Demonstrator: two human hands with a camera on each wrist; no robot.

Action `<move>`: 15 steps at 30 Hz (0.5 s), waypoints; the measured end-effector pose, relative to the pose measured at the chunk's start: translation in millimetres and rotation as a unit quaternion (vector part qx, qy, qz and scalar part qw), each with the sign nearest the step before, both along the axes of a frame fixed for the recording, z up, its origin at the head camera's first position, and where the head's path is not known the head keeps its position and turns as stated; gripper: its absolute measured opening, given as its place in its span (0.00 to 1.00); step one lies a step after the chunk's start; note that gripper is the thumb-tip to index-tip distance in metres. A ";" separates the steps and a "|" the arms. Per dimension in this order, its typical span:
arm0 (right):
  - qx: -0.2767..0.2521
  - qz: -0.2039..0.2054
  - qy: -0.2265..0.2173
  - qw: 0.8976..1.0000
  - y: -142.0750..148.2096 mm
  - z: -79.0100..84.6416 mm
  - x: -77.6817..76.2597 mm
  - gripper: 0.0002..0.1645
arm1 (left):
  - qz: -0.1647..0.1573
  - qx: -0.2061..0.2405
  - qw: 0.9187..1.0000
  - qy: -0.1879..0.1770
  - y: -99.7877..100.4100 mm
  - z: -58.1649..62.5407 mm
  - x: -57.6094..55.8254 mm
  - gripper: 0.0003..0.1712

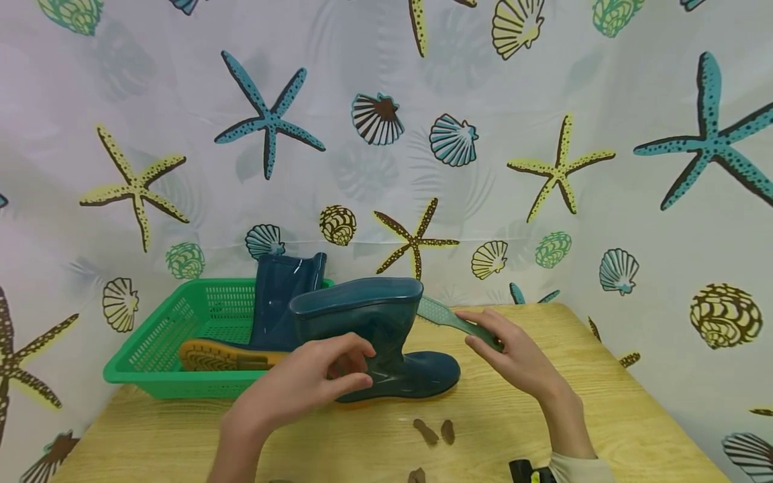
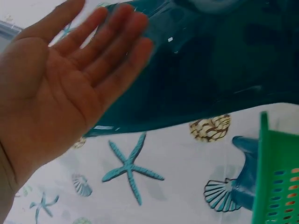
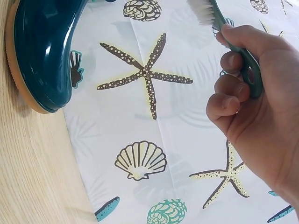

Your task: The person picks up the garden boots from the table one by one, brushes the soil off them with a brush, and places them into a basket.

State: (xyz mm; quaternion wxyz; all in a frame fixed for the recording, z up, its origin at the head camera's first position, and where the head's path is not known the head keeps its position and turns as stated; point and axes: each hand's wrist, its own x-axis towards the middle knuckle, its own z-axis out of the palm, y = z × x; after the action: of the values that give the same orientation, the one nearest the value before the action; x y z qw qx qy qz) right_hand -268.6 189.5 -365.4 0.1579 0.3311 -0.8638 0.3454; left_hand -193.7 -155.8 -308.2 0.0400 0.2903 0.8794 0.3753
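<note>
A dark teal rubber boot with a tan sole stands upright on the table, its toe pointing right. My left hand is in front of the boot's shaft, thumb and fingers apart. In the left wrist view that hand shows a bare palm, its fingers overlapping the boot. To the boot's right, my right hand grips the green handle of a scrub brush. White bristles of this brush show in the right wrist view, above the right hand, whose fingers curl round the handle.
A green plastic basket sits at the left, with another boot lying in it, sole outward. Several brown clumps lie on the wooden table near its front. A patterned curtain closes off the back and sides.
</note>
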 end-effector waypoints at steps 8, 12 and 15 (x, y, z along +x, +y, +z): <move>-0.005 0.012 -0.010 1.000 1.9 0.8 0.9 0.25 | 0.052 -0.022 0.997 -0.049 16.2 -15.0 -23.2 0.35; -0.005 0.024 -0.015 1.000 2.3 0.8 1.3 0.25 | 0.070 -0.022 0.996 -0.052 18.1 -19.3 -26.5 0.38; -0.003 0.036 -0.020 0.999 2.3 1.5 2.5 0.25 | 0.079 -0.021 0.995 -0.051 19.5 -21.1 -27.1 0.40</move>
State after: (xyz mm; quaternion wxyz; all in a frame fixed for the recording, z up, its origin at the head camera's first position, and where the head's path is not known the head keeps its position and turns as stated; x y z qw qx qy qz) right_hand -266.1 191.9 -363.9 0.1295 0.3547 -0.8532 0.3599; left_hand -220.8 -136.3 -329.3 0.0608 0.1994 0.9039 0.3734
